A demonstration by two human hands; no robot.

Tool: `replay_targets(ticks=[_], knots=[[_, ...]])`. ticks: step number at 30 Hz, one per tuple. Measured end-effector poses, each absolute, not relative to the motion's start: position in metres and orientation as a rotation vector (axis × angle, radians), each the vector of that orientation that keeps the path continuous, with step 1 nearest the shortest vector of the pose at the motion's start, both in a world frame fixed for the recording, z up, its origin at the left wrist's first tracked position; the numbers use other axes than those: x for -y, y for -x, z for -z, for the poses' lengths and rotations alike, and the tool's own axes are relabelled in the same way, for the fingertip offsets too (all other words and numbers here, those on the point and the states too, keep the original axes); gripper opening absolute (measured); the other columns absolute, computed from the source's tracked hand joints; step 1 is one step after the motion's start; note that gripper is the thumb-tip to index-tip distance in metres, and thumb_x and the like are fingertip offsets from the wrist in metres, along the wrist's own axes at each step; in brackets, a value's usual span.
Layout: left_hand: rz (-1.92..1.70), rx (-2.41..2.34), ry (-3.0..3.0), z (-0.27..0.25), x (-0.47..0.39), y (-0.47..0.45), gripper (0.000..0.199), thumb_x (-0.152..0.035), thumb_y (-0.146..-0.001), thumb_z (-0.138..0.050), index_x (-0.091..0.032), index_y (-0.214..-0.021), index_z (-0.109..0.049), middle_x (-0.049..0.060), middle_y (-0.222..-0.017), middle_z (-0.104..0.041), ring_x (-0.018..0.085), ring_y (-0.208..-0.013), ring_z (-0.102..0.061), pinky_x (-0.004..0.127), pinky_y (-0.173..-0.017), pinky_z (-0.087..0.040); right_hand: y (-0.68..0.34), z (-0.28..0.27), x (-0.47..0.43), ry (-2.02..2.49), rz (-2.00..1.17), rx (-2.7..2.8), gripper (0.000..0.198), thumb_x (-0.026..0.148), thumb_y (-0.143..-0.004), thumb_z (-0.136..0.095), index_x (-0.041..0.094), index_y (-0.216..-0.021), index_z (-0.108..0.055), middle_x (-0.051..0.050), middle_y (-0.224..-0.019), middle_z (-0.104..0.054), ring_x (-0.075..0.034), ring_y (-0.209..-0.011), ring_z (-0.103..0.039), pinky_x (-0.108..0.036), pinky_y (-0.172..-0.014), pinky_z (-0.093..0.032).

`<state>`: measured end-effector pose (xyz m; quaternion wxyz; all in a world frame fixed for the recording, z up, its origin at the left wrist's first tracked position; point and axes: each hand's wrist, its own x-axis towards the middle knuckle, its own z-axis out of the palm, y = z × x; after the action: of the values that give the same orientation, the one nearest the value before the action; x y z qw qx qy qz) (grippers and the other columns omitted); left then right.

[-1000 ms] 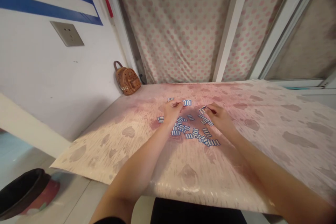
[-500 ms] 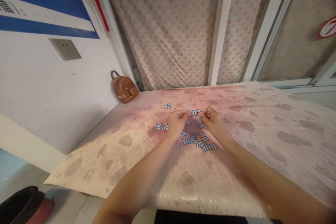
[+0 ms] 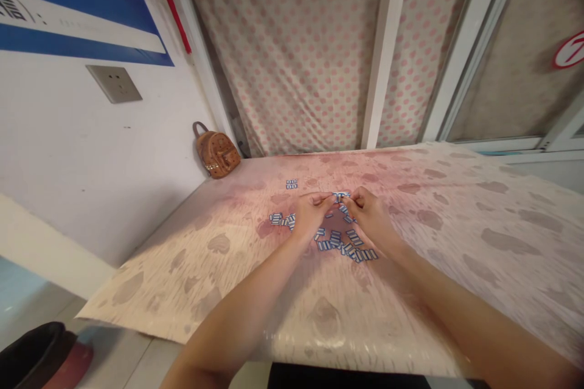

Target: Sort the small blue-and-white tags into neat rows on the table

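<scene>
Between the fingertips of both hands is a small blue-edged card with white bars [image 3: 340,197], partly covered by the fingers. My left hand [image 3: 311,214] pinches its left end, and my right hand [image 3: 370,213] pinches the right end. Similar blue-and-white cards lie in a loose, overlapping pile [image 3: 349,249] just below my hands, some tucked under them. More such cards [image 3: 276,219] spread out to the left of my left hand. Farther back, a neat blue-and-white group [image 3: 292,184] lies apart from the pile. What is printed on the cards is too small to read.
A pale patterned cloth [image 3: 219,292] covers the table. At the back left corner a small brown backpack [image 3: 218,153] leans by the wall. Behind the table hangs a dotted curtain [image 3: 292,61]. A dark bin [image 3: 41,355] stands on the floor at left.
My fingertips have come slightly closer together, and less of the held card's width shows between them. The cards on the table look the same.
</scene>
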<state>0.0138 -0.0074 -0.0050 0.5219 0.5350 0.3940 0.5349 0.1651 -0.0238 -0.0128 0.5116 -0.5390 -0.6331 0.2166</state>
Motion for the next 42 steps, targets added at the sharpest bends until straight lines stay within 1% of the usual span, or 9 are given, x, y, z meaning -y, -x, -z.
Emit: replay_targets(ticks=[8,14,18,22,28,30,33,39,42], knots=[[-1.259,-0.944,-1.257,0.003,0.008,-0.014,0.018,-0.03,-0.078,-0.075,-0.014,-0.085,-0.077,0.009,-0.084,-0.077,0.022,-0.081,-0.074,0.027,-0.068,-0.056,-0.165,0.014,0.022,1.275,-0.564,1.506,0.025,0.043,-0.088,-0.056,0.025,-0.074,-0.048,0.003,-0.056,-0.054,-0.016,-0.052,-0.05,-0.028,-0.052,-0.034],[-1.267,-0.949,-1.265,-0.001,0.011,-0.013,0.018,-0.03,-0.08,-0.074,-0.014,-0.087,-0.076,0.01,-0.09,-0.078,0.022,-0.082,-0.074,0.028,-0.07,-0.056,-0.17,0.015,0.017,1.175,-0.615,1.455,0.026,0.045,-0.082,-0.064,0.024,-0.091,-0.052,0.004,-0.065,-0.057,-0.017,-0.06,-0.053,-0.028,-0.056,-0.036],[-1.257,-0.96,-1.275,0.0,0.01,-0.014,0.016,-0.03,-0.08,-0.073,-0.015,-0.085,-0.076,0.009,-0.084,-0.077,0.021,-0.077,-0.074,0.028,-0.069,-0.056,-0.172,0.015,0.015,1.142,-0.611,1.549,0.024,0.042,-0.087,-0.053,0.022,-0.074,-0.054,0.002,-0.066,-0.056,-0.015,-0.063,-0.052,-0.028,-0.059,-0.037],[-1.317,-0.974,-1.299,0.005,0.003,-0.009,0.015,-0.029,-0.08,-0.071,-0.015,-0.083,-0.075,0.008,-0.082,-0.077,0.02,-0.076,-0.073,0.028,-0.068,-0.056,-0.179,0.014,0.01,1.2,-0.527,1.596,0.025,0.038,-0.087,-0.048,0.021,-0.07,-0.054,0.001,-0.063,-0.055,-0.014,-0.06,-0.05,-0.027,-0.057,-0.036],[-1.448,-1.012,-1.214,0.004,-0.01,0.009,0.02,-0.032,-0.076,-0.076,-0.013,-0.082,-0.074,0.008,-0.081,-0.076,0.021,-0.08,-0.074,0.03,-0.076,-0.057,-0.199,0.007,0.009,1.297,-0.644,2.074,0.004,0.022,-0.073,-0.057,0.023,-0.073,-0.061,-0.001,-0.072,-0.065,-0.017,-0.067,-0.057,-0.028,-0.062,-0.04],[-1.471,-1.025,-1.178,0.001,-0.013,0.013,0.022,-0.033,-0.075,-0.077,-0.013,-0.082,-0.074,0.009,-0.08,-0.076,0.022,-0.08,-0.074,0.031,-0.077,-0.057,-0.201,0.008,0.012,1.294,-0.651,2.209,0.009,0.016,-0.067,-0.061,0.023,-0.072,-0.062,-0.001,-0.076,-0.065,-0.018,-0.07,-0.057,-0.029,-0.064,-0.041],[-1.496,-1.052,-1.147,-0.003,-0.015,0.017,0.024,-0.035,-0.075,-0.079,-0.013,-0.081,-0.073,0.009,-0.079,-0.076,0.022,-0.079,-0.075,0.031,-0.076,-0.057,-0.2,0.013,0.015,1.35,-0.651,2.304,0.018,0.01,-0.061,-0.066,0.023,-0.072,-0.062,-0.002,-0.076,-0.064,-0.018,-0.067,-0.056,-0.028,-0.059,-0.04],[-1.488,-1.059,-1.134,-0.004,-0.013,0.016,0.024,-0.033,-0.074,-0.08,-0.012,-0.082,-0.073,0.009,-0.077,-0.076,0.021,-0.078,-0.075,0.027,-0.072,-0.056,-0.199,0.018,0.013,1.369,-0.708,2.306,0.013,0.012,-0.065,-0.063,0.023,-0.07,-0.06,0.001,-0.065,-0.062,-0.015,-0.056,-0.051,-0.027,-0.052,-0.034],[-1.481,-1.045,-1.147,-0.003,-0.011,0.014,0.02,-0.031,-0.076,-0.077,-0.012,-0.082,-0.074,0.008,-0.076,-0.076,0.02,-0.077,-0.074,0.026,-0.072,-0.056,-0.197,0.011,0.012,1.314,-0.725,2.156,0.005,0.019,-0.073,-0.059,0.023,-0.07,-0.06,0.001,-0.063,-0.062,-0.015,-0.057,-0.053,-0.027,-0.054,-0.036]])
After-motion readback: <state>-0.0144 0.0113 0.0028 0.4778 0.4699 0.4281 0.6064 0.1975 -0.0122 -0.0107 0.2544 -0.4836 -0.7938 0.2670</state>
